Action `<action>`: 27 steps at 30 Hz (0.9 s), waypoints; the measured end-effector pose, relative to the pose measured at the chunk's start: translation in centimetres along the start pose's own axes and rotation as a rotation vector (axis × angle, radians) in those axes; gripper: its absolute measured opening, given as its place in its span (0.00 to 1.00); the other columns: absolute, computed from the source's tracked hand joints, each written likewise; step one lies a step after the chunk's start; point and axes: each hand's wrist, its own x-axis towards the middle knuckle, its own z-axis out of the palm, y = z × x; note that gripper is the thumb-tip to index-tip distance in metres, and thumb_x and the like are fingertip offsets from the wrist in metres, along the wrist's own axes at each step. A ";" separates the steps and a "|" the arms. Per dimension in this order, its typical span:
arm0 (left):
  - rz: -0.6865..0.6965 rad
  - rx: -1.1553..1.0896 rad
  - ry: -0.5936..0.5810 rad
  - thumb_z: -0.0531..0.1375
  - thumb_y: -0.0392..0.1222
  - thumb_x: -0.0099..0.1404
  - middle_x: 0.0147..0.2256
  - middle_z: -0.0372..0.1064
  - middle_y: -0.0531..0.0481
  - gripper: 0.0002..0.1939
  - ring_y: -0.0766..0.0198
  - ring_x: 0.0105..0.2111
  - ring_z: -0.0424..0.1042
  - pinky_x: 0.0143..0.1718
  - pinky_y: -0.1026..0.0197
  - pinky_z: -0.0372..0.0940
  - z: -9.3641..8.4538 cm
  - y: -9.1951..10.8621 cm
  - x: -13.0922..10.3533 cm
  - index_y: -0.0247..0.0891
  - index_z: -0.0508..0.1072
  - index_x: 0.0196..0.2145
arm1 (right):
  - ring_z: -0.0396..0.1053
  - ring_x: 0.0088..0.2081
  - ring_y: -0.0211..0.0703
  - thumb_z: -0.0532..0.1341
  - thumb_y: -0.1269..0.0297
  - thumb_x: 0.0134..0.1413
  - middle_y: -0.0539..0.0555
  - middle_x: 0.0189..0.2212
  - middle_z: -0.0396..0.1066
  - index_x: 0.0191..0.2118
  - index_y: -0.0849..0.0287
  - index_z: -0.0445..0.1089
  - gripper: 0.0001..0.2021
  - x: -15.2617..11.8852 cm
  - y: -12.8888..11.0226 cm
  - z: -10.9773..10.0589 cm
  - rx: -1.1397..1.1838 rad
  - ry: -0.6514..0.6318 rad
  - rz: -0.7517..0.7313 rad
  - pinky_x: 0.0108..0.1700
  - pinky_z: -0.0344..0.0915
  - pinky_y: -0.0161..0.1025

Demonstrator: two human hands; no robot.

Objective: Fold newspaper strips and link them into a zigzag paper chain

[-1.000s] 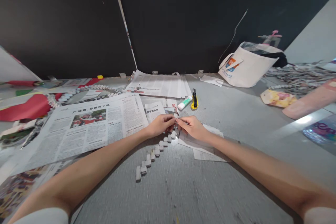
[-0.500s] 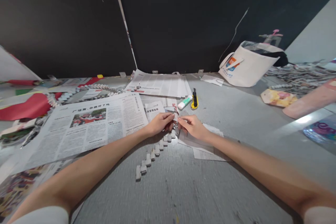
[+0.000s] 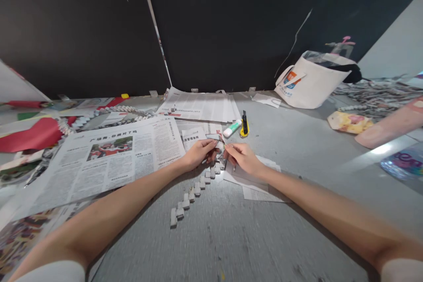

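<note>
My left hand (image 3: 202, 153) and my right hand (image 3: 242, 157) meet at the middle of the grey surface, fingertips pinched close together. Between them is a small folded piece of newspaper (image 3: 219, 145), gripped by both. A zigzag chain of folded newspaper (image 3: 197, 189) runs from under my hands down to the left and lies on the surface. Whether the held piece joins the chain is hidden by my fingers. Just beyond my hands lie a white and green glue stick (image 3: 232, 128) and a yellow and black utility knife (image 3: 244, 124).
Newspaper sheets (image 3: 112, 158) cover the left side, with red paper (image 3: 31, 134) and another folded chain (image 3: 109, 110) behind. Cut paper sheets (image 3: 264, 194) lie under my right wrist. A white bag (image 3: 313, 81) stands at the back right, before a dark wall (image 3: 231, 26).
My fingers have shifted slightly on the small paper piece, and its end now stands up between them. The chain and the tools stay in place.
</note>
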 end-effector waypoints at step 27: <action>0.009 -0.224 -0.074 0.63 0.58 0.70 0.27 0.71 0.49 0.20 0.67 0.23 0.66 0.24 0.63 0.55 -0.5 -0.5 -0.1 0.37 0.71 0.35 | 0.61 0.24 0.41 0.54 0.36 0.72 0.50 0.19 0.64 0.26 0.54 0.66 0.30 0.3 -0.1 0.1 -0.011 0.000 -0.005 0.30 0.57 0.42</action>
